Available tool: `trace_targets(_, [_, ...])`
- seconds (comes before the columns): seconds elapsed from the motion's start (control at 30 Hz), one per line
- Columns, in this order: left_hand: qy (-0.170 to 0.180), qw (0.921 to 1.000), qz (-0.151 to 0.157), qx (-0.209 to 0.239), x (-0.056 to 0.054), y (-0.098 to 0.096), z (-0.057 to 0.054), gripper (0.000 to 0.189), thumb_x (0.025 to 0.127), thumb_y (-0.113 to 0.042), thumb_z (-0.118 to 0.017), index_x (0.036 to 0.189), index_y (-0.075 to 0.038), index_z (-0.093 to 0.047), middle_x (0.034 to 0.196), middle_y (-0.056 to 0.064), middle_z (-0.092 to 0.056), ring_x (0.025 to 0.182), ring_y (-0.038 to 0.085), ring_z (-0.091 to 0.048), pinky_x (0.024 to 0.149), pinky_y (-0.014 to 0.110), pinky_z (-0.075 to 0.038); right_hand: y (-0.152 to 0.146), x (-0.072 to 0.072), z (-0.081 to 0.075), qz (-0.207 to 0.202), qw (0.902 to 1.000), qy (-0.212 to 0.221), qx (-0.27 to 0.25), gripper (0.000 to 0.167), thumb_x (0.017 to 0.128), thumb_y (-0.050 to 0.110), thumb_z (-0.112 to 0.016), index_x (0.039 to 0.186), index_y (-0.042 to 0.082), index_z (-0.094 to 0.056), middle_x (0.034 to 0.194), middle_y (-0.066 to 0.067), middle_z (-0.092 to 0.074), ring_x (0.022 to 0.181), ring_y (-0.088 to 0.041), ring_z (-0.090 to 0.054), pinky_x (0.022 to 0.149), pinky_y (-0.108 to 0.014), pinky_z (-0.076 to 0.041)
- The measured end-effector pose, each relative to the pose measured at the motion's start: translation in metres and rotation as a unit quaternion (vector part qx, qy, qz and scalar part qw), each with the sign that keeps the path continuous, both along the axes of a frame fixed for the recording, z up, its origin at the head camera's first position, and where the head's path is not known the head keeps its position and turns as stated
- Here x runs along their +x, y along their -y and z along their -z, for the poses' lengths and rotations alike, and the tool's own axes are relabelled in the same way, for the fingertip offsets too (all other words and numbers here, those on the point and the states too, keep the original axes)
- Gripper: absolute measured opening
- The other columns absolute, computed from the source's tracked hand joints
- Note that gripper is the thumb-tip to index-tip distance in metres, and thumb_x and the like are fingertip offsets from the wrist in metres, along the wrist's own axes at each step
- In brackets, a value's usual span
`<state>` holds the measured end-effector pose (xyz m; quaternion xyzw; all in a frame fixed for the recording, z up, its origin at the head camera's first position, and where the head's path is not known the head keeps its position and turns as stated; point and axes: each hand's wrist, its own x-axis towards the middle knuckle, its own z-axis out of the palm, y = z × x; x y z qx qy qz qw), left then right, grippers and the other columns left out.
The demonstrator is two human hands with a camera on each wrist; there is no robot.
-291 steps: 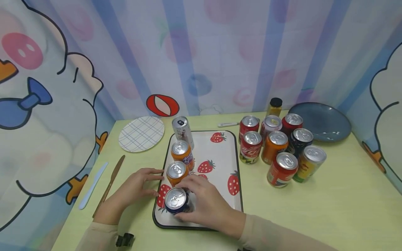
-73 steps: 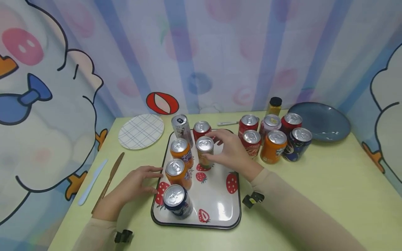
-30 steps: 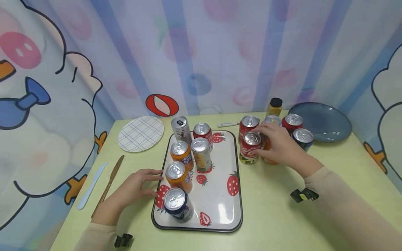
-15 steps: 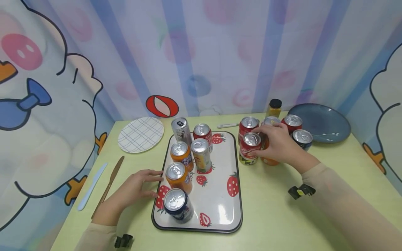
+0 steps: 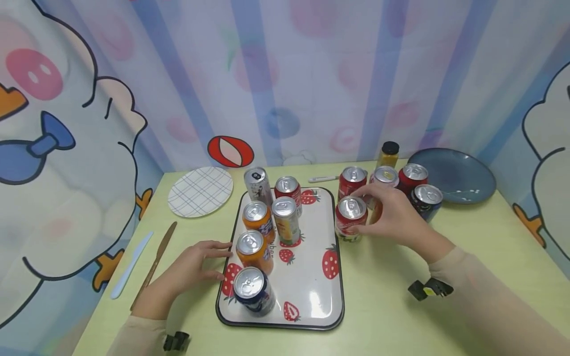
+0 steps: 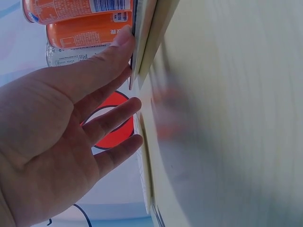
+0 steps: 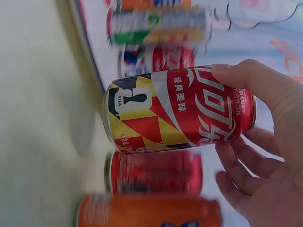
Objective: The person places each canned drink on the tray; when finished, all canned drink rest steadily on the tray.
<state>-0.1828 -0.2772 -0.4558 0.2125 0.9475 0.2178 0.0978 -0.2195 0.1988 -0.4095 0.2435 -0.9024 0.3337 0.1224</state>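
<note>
My right hand (image 5: 396, 215) grips a red Coca-Cola can (image 5: 346, 225) between thumb and fingers, just beyond the tray's right edge. The right wrist view shows that cola can (image 7: 175, 111) raised off the table, its patterned base tilted slightly. My left hand (image 5: 191, 267) lies along the left edge of the strawberry-print tray (image 5: 307, 296), fingers loosely extended, holding nothing. On the tray's left side stand a tall silver can (image 5: 257, 188), two orange soda cans (image 5: 256, 257) and a dark blue can (image 5: 258, 296). Beside them are a red can (image 5: 289, 190) and a slim yellow-and-silver can (image 5: 287, 225).
More cans stand at right: a red can (image 5: 349, 188), a pink can (image 5: 385, 177), another red can (image 5: 411, 180), a dark blue can (image 5: 425, 202). An orange can is mostly hidden. Behind are a black-capped bottle (image 5: 389, 154) and dark plate (image 5: 467, 178). Knives (image 5: 132, 267) lie left.
Earlier, the right hand set the red and yellow-silver cans on the tray. It then reached the Coca-Cola can, which has now shifted slightly left and nearer. The left hand has stayed put.
</note>
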Motion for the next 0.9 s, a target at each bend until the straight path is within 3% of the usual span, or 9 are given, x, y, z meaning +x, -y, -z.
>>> trace_targets(0.03, [0.000, 1.0000, 0.000, 0.000, 0.000, 0.000, 0.000, 0.055, 0.079, -0.019, -0.089, 0.130, -0.011, -0.073, 0.149, 0.007, -0.061, 0.140, 0.041, -0.052, 0.116, 0.061, -0.043, 0.004, 0.004, -0.001, -0.007, 0.9999, -0.006, -0.010, 0.062, 0.064, 0.025, -0.099, 0.118, 0.017, -0.069, 0.113, -0.001, -0.072, 0.099, -0.019, -0.066, 0.073, -0.037, -0.059])
trace_targets(0.13, [0.000, 1.0000, 0.001, -0.002, 0.000, -0.001, -0.001, 0.054, 0.079, -0.019, -0.089, 0.131, -0.011, -0.073, 0.149, 0.007, -0.061, 0.140, 0.041, -0.052, 0.116, 0.061, -0.043, 0.017, 0.016, -0.003, -0.029, 0.9988, -0.012, -0.037, 0.062, 0.063, 0.024, -0.099, 0.118, 0.018, -0.070, 0.110, 0.005, -0.072, 0.096, -0.012, -0.066, 0.072, -0.032, -0.059])
trace_targets(0.27, [-0.001, 1.0000, 0.002, -0.004, 0.001, -0.001, -0.002, 0.055, 0.079, -0.019, -0.089, 0.130, -0.011, -0.073, 0.149, 0.007, -0.061, 0.139, 0.041, -0.052, 0.115, 0.061, -0.043, 0.041, 0.031, -0.001, -0.038, 0.9979, -0.001, -0.052, 0.064, 0.063, 0.029, -0.100, 0.119, 0.018, -0.069, 0.114, 0.007, -0.071, 0.098, -0.009, -0.067, 0.087, -0.035, -0.061])
trace_targets(0.4, [-0.001, 1.0000, 0.001, -0.005, 0.001, -0.002, -0.002, 0.055, 0.078, -0.018, -0.089, 0.130, -0.011, -0.073, 0.148, 0.008, -0.061, 0.139, 0.041, -0.052, 0.115, 0.061, -0.043, 0.066, 0.040, 0.005, -0.054, 0.9961, 0.016, -0.068, 0.062, 0.065, 0.028, -0.099, 0.118, 0.016, -0.069, 0.115, 0.005, -0.071, 0.097, -0.010, -0.066, 0.087, -0.039, -0.063])
trace_targets(0.67, [0.002, 1.0000, -0.004, -0.002, 0.000, -0.001, 0.000, 0.055, 0.078, -0.020, -0.089, 0.130, -0.013, -0.073, 0.148, 0.006, -0.061, 0.139, 0.041, -0.052, 0.115, 0.061, -0.043, 0.109, 0.046, 0.018, -0.064, 0.9913, 0.046, -0.106, 0.061, 0.065, 0.029, -0.099, 0.117, 0.019, -0.069, 0.117, 0.006, -0.070, 0.100, -0.010, -0.065, 0.090, -0.039, -0.062])
trace_targets(0.9, [-0.008, 1.0000, 0.004, 0.003, 0.001, 0.000, 0.001, 0.054, 0.078, -0.018, -0.089, 0.129, -0.011, -0.073, 0.149, 0.008, -0.061, 0.139, 0.042, -0.052, 0.116, 0.061, -0.043, 0.125, 0.045, 0.025, -0.067, 0.9908, 0.035, -0.113, 0.064, 0.064, 0.024, -0.099, 0.119, 0.014, -0.069, 0.119, 0.003, -0.071, 0.103, -0.012, -0.067, 0.090, -0.039, -0.062])
